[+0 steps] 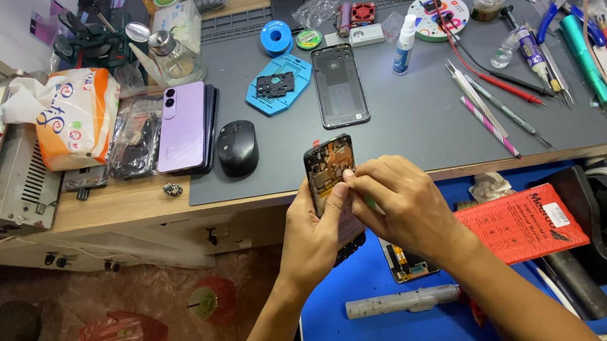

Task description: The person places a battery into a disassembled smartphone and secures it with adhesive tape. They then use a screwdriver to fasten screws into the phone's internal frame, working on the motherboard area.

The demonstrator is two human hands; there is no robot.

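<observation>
Cluttered bench aside, your left hand (314, 229) grips the opened phone (330, 170) mid-frame while right hand (399, 208) fingertips pinch at its exposed board — slip, and I'd expect torn flex.

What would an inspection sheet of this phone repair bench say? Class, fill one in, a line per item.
Surface: grey work mat on a wooden bench; blue mat below.
Job's things: opened phone with its circuitry exposed, held upright over the bench edge.
Clutter: phone back cover, blue fixture plate, black mouse, purple phone, tissue pack, tweezers and screwdrivers at the right.
Grippers: left hand grips the opened phone; right hand fingers pinch at its edge.
Cables: red and black leads across the mat.
Surroundings: red plastic bag on the floor.
</observation>
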